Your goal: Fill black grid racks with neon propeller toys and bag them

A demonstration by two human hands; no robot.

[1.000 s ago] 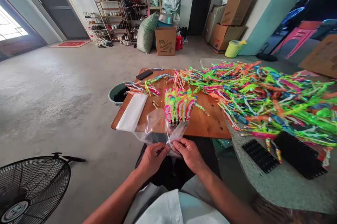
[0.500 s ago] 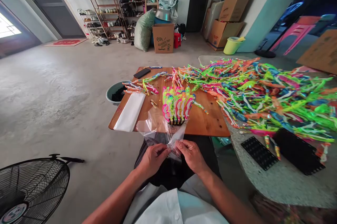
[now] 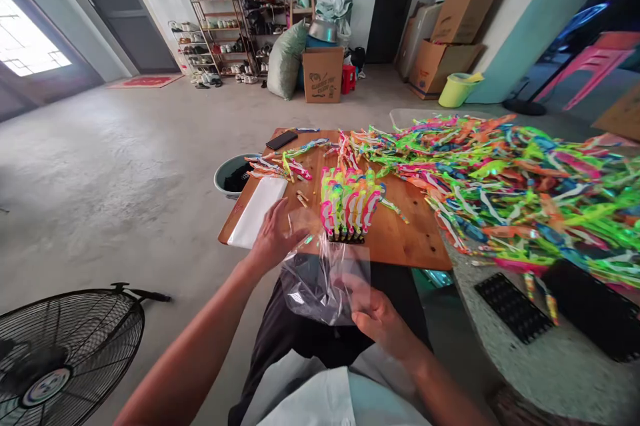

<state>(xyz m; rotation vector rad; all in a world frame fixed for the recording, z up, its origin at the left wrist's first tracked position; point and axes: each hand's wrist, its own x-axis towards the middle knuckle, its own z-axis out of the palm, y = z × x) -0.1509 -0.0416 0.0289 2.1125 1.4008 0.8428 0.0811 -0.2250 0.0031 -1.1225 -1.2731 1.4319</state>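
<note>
A clear plastic bag [image 3: 315, 289] spreads over my lap at the near table edge, its film creased and shiny. My left hand [image 3: 273, 239] is at the bag's upper left corner, fingers stretched and thumb apart, over the white plastic sheets [image 3: 245, 226]. At the bag's right side is my right hand [image 3: 375, 309], fingers seen through the film and thumb outside it, gripping that edge. Just beyond the bag stands a cluster of neon pink, yellow and green plastic pieces with white strips [image 3: 350, 203], set upright in a black holder [image 3: 346, 237].
A large heap of similar colourful pieces [image 3: 500, 179] covers the stone table on the right. Black perforated trays [image 3: 513, 306] lie near its edge. The wooden table [image 3: 400, 239] also bears a phone [image 3: 282, 140] and loose pieces. A floor fan [image 3: 70, 353] stands at left.
My hands were together at the bag's near edge. Now the left has moved up and left with fingers spread, the right slightly right and down; the bag is spread wider. The view shifted left.
</note>
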